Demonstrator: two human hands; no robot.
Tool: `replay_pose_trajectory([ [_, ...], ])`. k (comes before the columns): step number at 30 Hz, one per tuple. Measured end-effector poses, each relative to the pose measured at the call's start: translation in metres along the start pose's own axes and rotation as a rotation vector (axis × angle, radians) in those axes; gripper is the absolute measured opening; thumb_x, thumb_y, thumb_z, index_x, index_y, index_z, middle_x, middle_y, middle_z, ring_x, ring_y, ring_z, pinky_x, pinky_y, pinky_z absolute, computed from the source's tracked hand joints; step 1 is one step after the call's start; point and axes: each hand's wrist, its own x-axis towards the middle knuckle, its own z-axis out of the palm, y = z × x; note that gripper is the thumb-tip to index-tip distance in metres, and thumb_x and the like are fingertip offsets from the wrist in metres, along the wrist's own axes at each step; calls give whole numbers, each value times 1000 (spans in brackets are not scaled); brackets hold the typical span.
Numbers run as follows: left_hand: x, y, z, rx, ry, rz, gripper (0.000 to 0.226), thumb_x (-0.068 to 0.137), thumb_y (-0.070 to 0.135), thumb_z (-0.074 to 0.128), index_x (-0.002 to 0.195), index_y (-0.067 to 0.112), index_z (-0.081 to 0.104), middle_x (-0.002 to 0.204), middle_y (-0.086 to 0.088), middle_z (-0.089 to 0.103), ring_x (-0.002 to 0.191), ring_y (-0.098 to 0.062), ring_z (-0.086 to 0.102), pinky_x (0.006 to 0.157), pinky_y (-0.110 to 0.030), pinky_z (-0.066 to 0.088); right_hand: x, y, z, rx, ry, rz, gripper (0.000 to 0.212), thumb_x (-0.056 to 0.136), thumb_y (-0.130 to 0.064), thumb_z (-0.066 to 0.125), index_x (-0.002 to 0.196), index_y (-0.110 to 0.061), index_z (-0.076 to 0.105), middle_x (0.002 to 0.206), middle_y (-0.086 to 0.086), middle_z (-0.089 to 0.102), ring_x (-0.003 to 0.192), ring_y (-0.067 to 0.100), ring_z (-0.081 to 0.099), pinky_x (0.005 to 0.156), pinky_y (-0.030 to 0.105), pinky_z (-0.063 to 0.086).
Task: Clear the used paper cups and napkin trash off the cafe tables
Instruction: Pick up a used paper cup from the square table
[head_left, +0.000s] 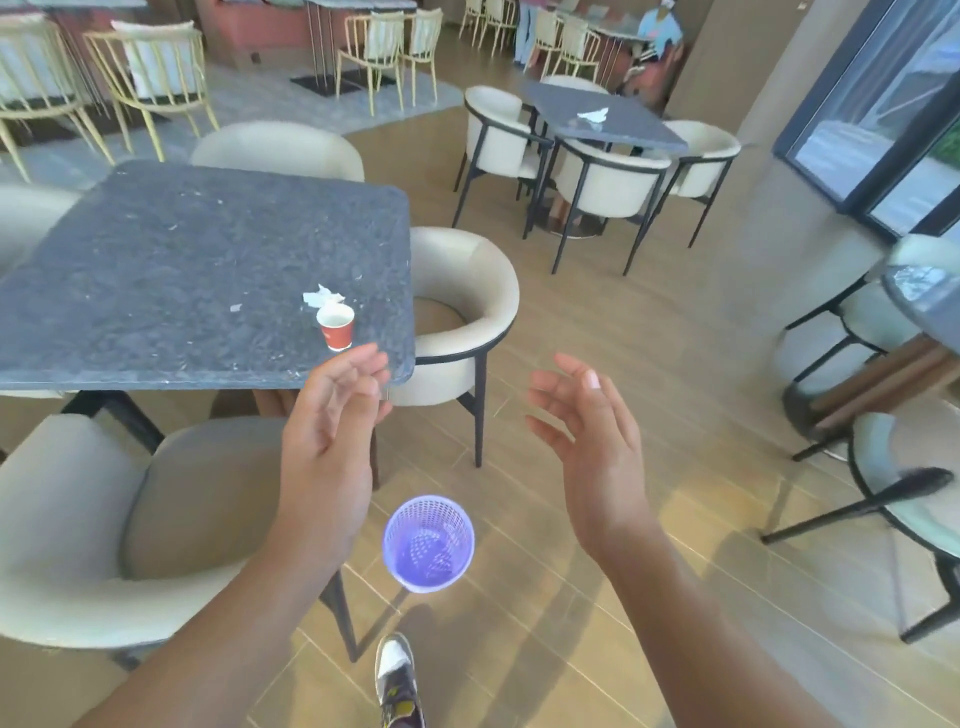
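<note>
Left hand (332, 415) and right hand (587, 426): both open, empty, raised near surface (156, 270) edge bearing red paper cup (336, 326) beside crumpled napkin (322, 297); purple basket (429, 543) on floor below.

red cup (336, 327), speckled grey table (182, 270), purple basket (429, 543)

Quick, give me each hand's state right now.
Left hand: open, holding nothing, just short of the red paper cup on the near table.
Right hand: open, empty, over the floor.
</note>
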Motion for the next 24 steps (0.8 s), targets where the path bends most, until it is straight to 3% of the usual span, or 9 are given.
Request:
replay_pose_trajectory([
  [3,39,-20,0,-1,50,-8,27,95,39,57,119,29,64,129,2,70,124,-11,65,106,-37,54,46,11,17,-19,-41,24,39,98,-49,48,122,-28,70,117,4,75,111,15,72,92,33,55],
  [6,84,-43,-4,-1,110,-30,41,86,49,60,121,29,64,133,-2,68,128,-16,63,110,-42,52,96,26,36,-23,-66,52,42,98,-50,48,125,-26,69,121,7,74,115,19,71,94,36,56],
  [10,151,-79,-11,61,198,-52,41,88,45,62,126,28,62,134,-4,67,129,-20,62,114,-52,46,165,46,66,-47,-111,94,47,98,-50,47,130,-22,67,124,9,73,118,22,69,99,40,56],
  [13,182,-101,-15,86,213,-52,30,96,28,66,125,35,59,130,1,65,125,-13,62,109,-38,50,192,60,79,-29,-124,109,43,98,-49,48,127,-24,68,122,9,73,119,24,69,101,42,56],
  [17,239,-151,-23,207,305,-107,43,99,7,68,131,32,54,129,5,59,116,-1,61,90,-13,50,237,91,100,-26,-146,167,42,97,-49,48,125,-25,68,122,11,72,122,28,66,102,43,56],
  [19,265,-185,-31,260,368,-196,56,96,9,73,143,27,48,132,7,54,119,3,56,91,-12,50,256,108,109,-40,-150,194,41,96,-51,48,124,-27,68,121,9,72,120,26,67,99,40,56],
  [22,297,-239,-45,344,408,-308,79,91,14,79,156,26,35,145,4,41,135,-9,47,94,-9,45,283,134,117,-58,-152,228,41,96,-51,48,123,-28,67,122,9,72,120,25,67,95,36,56],
  [24,313,-268,-53,398,423,-360,90,89,20,80,161,27,26,151,4,32,143,-13,39,104,-17,41,296,149,120,-61,-162,252,42,95,-50,48,125,-28,67,123,9,72,120,23,68,94,34,56],
])
